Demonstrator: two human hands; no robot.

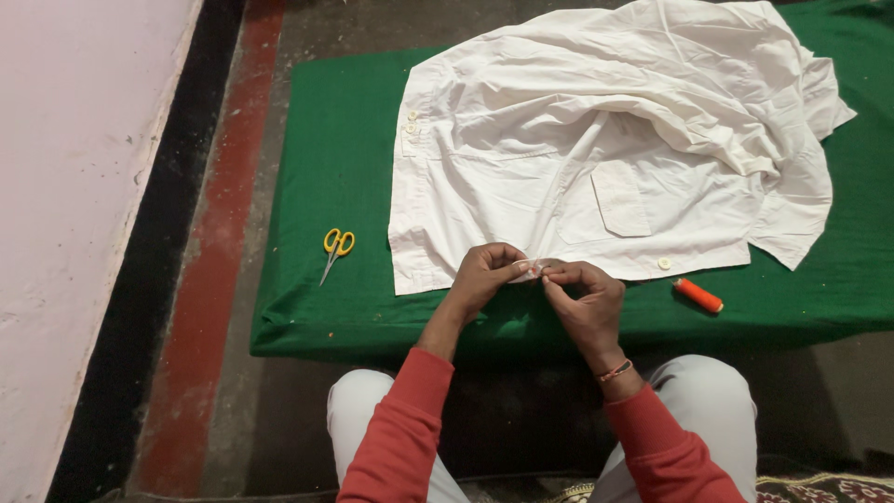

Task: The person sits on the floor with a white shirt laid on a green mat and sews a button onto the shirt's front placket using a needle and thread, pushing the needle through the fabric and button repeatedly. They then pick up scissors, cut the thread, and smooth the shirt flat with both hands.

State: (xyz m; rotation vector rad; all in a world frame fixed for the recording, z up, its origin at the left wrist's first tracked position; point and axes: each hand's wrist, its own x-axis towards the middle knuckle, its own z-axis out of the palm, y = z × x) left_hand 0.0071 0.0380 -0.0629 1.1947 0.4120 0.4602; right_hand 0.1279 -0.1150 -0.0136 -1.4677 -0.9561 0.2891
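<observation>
A white shirt (pixel 615 140) lies spread and crumpled on a green cloth-covered pad (pixel 335 158). My left hand (pixel 486 278) pinches the shirt's near hem between thumb and fingers. My right hand (pixel 585 298) meets it from the right, fingertips pressed to the same spot of hem. Whether a needle or thread is between the fingers is too small to tell. A white button (pixel 664 264) sits on the hem just right of my hands. Red sleeves cover both forearms.
Yellow-handled scissors (pixel 335 250) lie on the pad left of the shirt. An orange thread spool (pixel 698 295) lies near the pad's front edge, right of my hands. A pale wall (pixel 74 186) and a red floor stripe (pixel 214 279) run along the left. My knees are below.
</observation>
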